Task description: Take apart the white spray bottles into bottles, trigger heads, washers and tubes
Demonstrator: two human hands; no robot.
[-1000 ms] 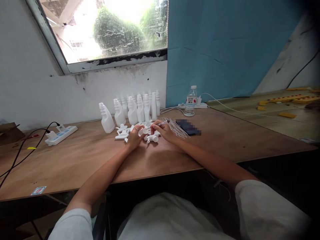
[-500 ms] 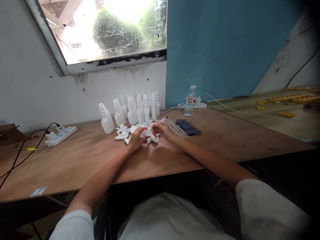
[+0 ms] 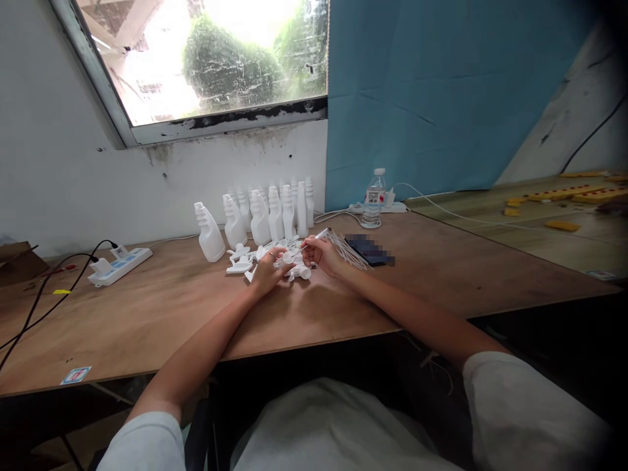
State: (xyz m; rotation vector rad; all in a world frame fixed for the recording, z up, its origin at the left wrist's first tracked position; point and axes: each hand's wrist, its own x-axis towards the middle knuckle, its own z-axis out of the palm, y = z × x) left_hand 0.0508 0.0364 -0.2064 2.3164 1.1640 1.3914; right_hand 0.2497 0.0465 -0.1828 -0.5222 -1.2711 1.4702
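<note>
My left hand (image 3: 266,272) is closed around a white trigger spray head (image 3: 288,259), its round collar turned toward my right hand. My right hand (image 3: 324,255) pinches a slim pen-like tool (image 3: 322,233) with a thin shaft and a dark rear end. The shaft slants down to the left, its tip at or close to the collar; whether it touches I cannot tell. Several loose white spray heads (image 3: 240,264) lie in a pile under and around both hands. Right of my right hand are thin white dip tubes (image 3: 349,252), lying in a loose bundle.
White spray bottles without heads (image 3: 210,235) stand in rows by the wall. A dark phone (image 3: 367,250) lies beyond the tubes, a water bottle (image 3: 373,199) behind it. At left is a power strip (image 3: 120,267) with black cables. The wooden table's front edge (image 3: 314,341) runs before my body.
My right hand has shifted slightly away from the spray head, and more of the tool's thin shaft shows between the hands. My left hand keeps its hold almost in place.
</note>
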